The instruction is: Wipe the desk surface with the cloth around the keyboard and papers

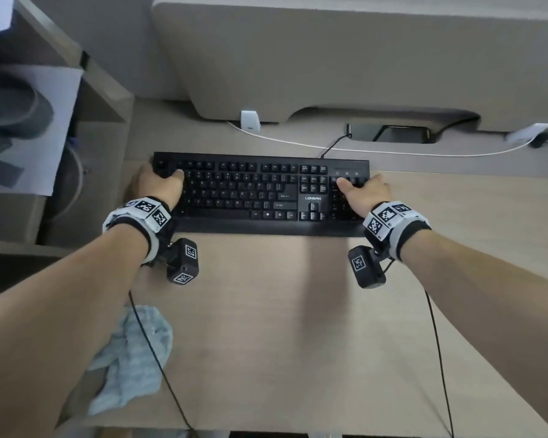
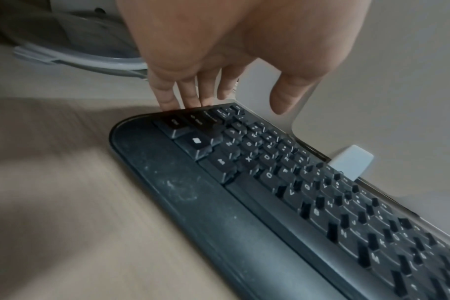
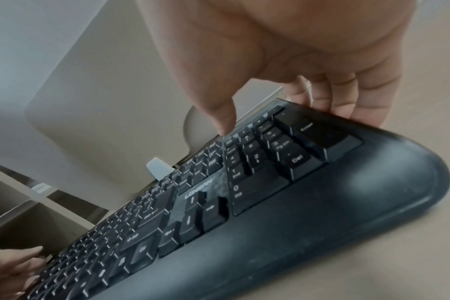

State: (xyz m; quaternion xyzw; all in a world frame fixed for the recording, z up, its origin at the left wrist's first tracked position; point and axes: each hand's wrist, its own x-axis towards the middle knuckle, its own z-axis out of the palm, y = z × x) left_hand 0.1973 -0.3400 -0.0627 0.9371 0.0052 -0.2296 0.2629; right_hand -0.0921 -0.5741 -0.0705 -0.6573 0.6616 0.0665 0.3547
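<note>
A black keyboard [image 1: 260,191] lies across the wooden desk [image 1: 282,327]. My left hand [image 1: 165,177] holds its left end, fingers [image 2: 177,97] down along the edge and thumb over the top-left keys. My right hand [image 1: 358,184] grips the right end, thumb [image 3: 222,121] on the number pad and fingers [image 3: 347,97] curled round the side edge. In the right wrist view the keyboard [image 3: 270,203] looks tilted and blurred. A crumpled light-blue cloth [image 1: 133,352] rests on the desk's near-left corner, partly under my left forearm, with neither hand on it.
A grey partition panel [image 1: 329,58] stands behind the keyboard. A white adapter [image 1: 250,120] and white cable [image 1: 377,151] lie along its foot beside a cable cut-out [image 1: 396,132]. A shelf unit with a white sheet [image 1: 54,121] borders the left.
</note>
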